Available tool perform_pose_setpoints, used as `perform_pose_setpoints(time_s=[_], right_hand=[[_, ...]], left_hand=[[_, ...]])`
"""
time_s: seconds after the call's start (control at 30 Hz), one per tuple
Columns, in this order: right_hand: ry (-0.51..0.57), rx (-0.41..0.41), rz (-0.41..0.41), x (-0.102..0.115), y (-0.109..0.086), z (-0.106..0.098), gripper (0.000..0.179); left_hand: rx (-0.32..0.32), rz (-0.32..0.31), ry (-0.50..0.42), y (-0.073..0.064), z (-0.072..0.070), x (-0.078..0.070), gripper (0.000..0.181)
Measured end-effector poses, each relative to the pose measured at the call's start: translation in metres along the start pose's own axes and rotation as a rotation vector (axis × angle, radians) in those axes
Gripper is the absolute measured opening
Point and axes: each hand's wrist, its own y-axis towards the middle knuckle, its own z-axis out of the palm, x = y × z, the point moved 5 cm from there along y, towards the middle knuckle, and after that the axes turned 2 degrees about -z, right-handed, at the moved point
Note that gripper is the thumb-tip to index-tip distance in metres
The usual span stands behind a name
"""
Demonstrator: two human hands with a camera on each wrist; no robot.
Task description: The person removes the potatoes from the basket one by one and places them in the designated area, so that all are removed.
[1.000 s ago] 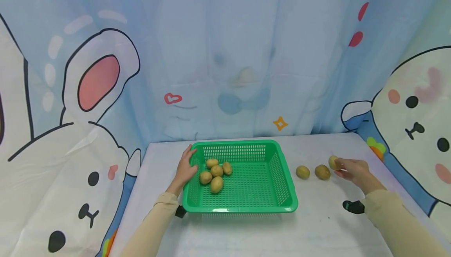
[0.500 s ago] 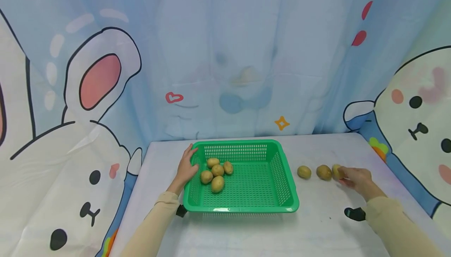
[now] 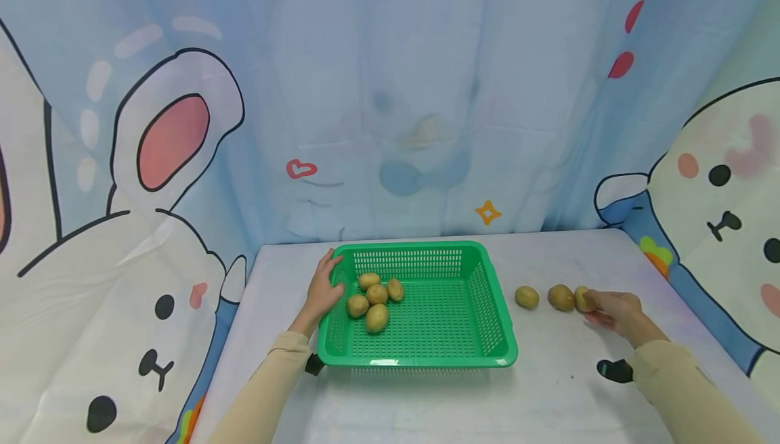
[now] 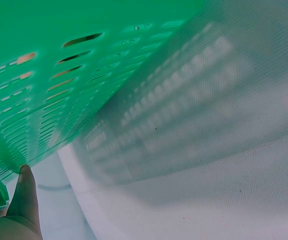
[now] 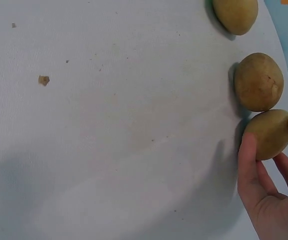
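The left hand (image 3: 321,293) grips the rim of a green basket (image 3: 417,362); the right hand (image 3: 619,312) pinches a smooth, yellowish oval potato (image 5: 269,134) between fingers and thumb – on the table or just above it, I cannot tell. Behind both hands hangs a pale blue fabric backdrop (image 3: 390,58), softly creased and printed with rounded cartoon animals. Beneath them spreads a white, finely textured table (image 3: 420,410). The basket, between the hands, is rectangular plastic with slotted walls. Inside, just right of the left hand, five tan potatoes (image 3: 376,318) cluster. Left of the right hand lie a browner potato (image 5: 259,82) – touching the pinched one – and, farther off, a third potato (image 5: 236,15). Well apart from that hand sits a tiny brown fleck (image 5: 44,80).
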Motion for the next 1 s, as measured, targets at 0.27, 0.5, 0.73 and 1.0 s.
perform_pose_setpoints(time_s=[0.27,0.5,0.73,1.0], right_hand=[[-0.203,-0.010,-0.103,0.024,-0.018,-0.001,0.082],[-0.236,-0.053,-0.190,0.047,-0.031,0.012,0.074],[-0.133,0.089,-0.278,0.073,-0.044,0.047,0.072],[-0.164,0.207,-0.393,0.106,-0.075,0.100,0.067]], left_hand=[[0.005,-0.003,-0.005,0.000,0.000,-0.001,0.070],[-0.002,0.009,0.002,0.000,0.001,0.001,0.070],[0.003,0.003,-0.011,-0.001,0.001,0.002,0.070],[0.002,0.003,0.001,-0.001,0.001,0.001,0.069]])
